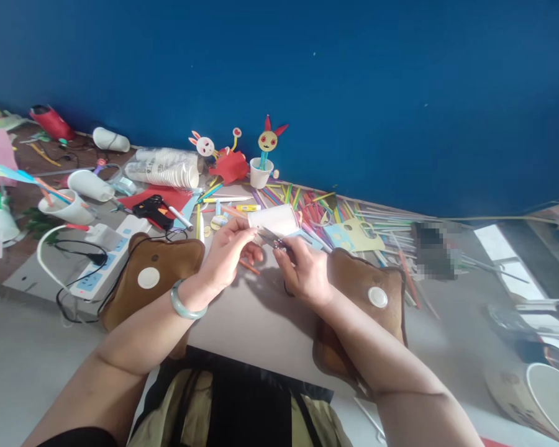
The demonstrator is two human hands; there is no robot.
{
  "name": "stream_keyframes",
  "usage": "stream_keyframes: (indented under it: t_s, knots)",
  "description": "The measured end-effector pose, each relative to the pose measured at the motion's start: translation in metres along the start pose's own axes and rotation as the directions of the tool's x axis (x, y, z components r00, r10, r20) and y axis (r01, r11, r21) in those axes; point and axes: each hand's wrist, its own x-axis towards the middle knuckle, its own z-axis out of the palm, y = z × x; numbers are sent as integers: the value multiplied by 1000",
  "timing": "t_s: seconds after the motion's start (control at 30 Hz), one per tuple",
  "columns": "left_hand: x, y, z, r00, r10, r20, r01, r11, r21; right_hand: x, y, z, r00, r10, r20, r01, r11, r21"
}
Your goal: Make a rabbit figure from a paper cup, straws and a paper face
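Observation:
My right hand (305,267) is closed around a pair of small scissors (271,237), whose blades point left toward my other hand. My left hand (233,254), with a pale green bangle on its wrist, is pinched closed by the scissor tips. What its fingertips hold is too small to make out. An orange stick (249,267) shows just below my left fingers; whether the hand touches it I cannot tell. Right behind both hands a white paper cup (274,218) lies on its side on the grey table (256,323).
Brown cushions (168,257) (361,316) lie under my forearms. To the left are a power strip (109,261) with cables and a black glue gun (153,211). Colourful sticks (307,214), stacked paper cups (163,174) and a rabbit-eared figure in a cup (261,176) line the blue wall.

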Motion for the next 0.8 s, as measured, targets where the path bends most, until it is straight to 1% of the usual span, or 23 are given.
stream_keyframes:
  t_s: [0.17,0.4,0.53,0.67,0.8]
  knots:
    - [-1,3,0,999,-26,19,26,1000,8,3,2,-4,998,-61,-28,60,997,-47]
    - [-1,4,-3,998,-7,61,6,1000,13,7,4,-9,985,-161,-59,154,983,-101]
    - [-1,3,-5,995,-8,104,7,1000,9,7,3,-11,990,-136,-25,131,981,-143]
    - [0,2,-5,994,7,106,-9,1000,16,7,1,-15,997,-73,34,78,984,-163]
    - [-1,3,-6,993,16,116,-18,1000,18,8,-2,-19,997,-63,51,70,986,-153]
